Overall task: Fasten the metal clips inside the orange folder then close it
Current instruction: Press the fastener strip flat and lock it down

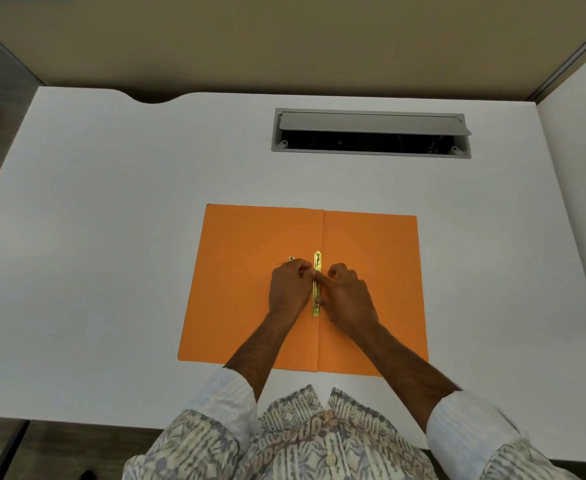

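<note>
The orange folder [257,289] lies open on the white worktop [111,237] under both my hands. My left hand [290,289] pinches a thin clip prong [291,259] with curled fingers; my right hand [348,294] presses its forefinger on the brass fastener bar [317,261] between them.

Your left hand [290,289] and right hand [345,294] cover the middle of the long brass fastener strip [317,261], so you cannot tell how its prongs lie. The small metal piece [291,259] just beyond your left knuckles is too tiny to identify. Your patterned shirt [319,441] runs off the near edge.
</note>
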`<move>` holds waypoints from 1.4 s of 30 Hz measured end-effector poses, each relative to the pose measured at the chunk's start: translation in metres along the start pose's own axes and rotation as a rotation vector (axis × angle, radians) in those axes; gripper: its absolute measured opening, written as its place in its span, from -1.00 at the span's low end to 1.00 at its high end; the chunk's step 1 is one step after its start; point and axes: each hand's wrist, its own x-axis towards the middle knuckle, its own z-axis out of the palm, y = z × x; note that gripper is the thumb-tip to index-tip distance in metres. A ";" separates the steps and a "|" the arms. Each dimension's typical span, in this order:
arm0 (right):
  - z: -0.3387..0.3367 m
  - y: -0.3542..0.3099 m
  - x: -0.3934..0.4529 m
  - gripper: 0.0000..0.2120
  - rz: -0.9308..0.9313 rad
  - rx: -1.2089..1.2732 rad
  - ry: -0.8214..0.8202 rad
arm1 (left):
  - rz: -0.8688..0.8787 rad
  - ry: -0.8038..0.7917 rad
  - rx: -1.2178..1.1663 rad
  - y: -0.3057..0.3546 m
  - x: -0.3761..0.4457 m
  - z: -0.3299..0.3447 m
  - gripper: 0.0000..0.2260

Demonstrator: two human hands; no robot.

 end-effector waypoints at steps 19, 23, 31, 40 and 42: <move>0.002 -0.004 0.005 -0.28 0.037 -0.074 -0.038 | 0.115 0.063 0.032 0.004 0.033 0.013 -0.95; 0.004 -0.006 0.005 -0.25 0.040 -0.105 -0.057 | 0.102 0.063 0.009 0.002 0.039 0.010 -0.95; 0.003 -0.007 0.006 -0.23 0.041 -0.143 -0.081 | 0.106 0.034 0.041 0.004 0.044 0.009 -0.95; 0.003 -0.005 0.007 -0.21 0.036 -0.181 -0.084 | 0.104 -0.034 0.107 0.011 0.052 0.006 -0.95; 0.003 -0.005 0.008 -0.21 0.031 -0.183 -0.087 | 0.122 -0.059 0.122 0.011 0.055 0.005 -0.95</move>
